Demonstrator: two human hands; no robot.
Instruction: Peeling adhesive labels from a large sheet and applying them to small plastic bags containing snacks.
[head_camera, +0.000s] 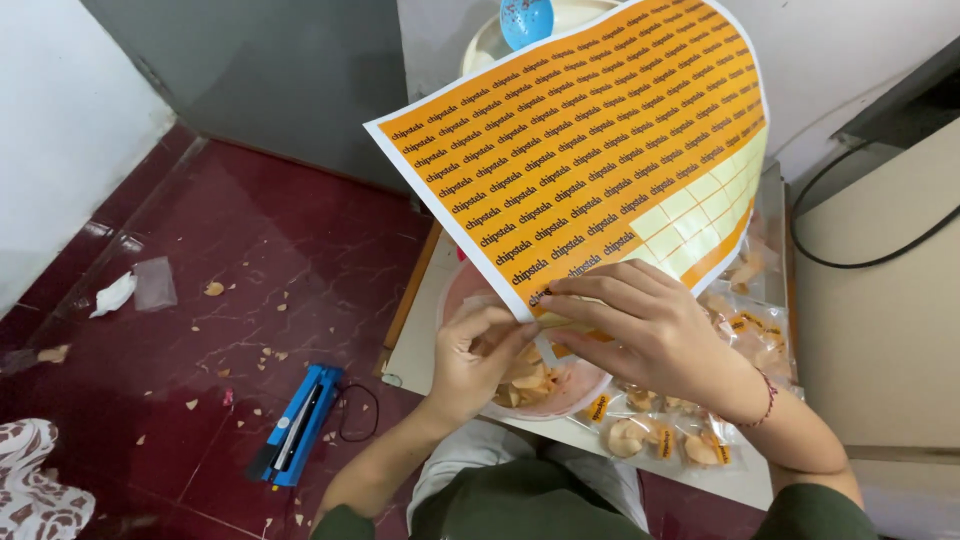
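A large orange sticker sheet (590, 140) with rows of small labels is held up over a low white table (415, 340). My right hand (650, 330) grips the sheet's lower edge, fingers spread along it. My left hand (480, 350) pinches the sheet's bottom corner, just above a pink bowl (460, 285) of pale chips. Part of the sheet near its right side shows pale blank squares where labels are gone.
Small clear packets of chips (650, 435) with orange labels lie along the table's front and right. A blue heat sealer (298, 425) with a black cord rests on the dark red floor, among crumbs. A blue scoop (525, 20) sits in a bowl behind the sheet.
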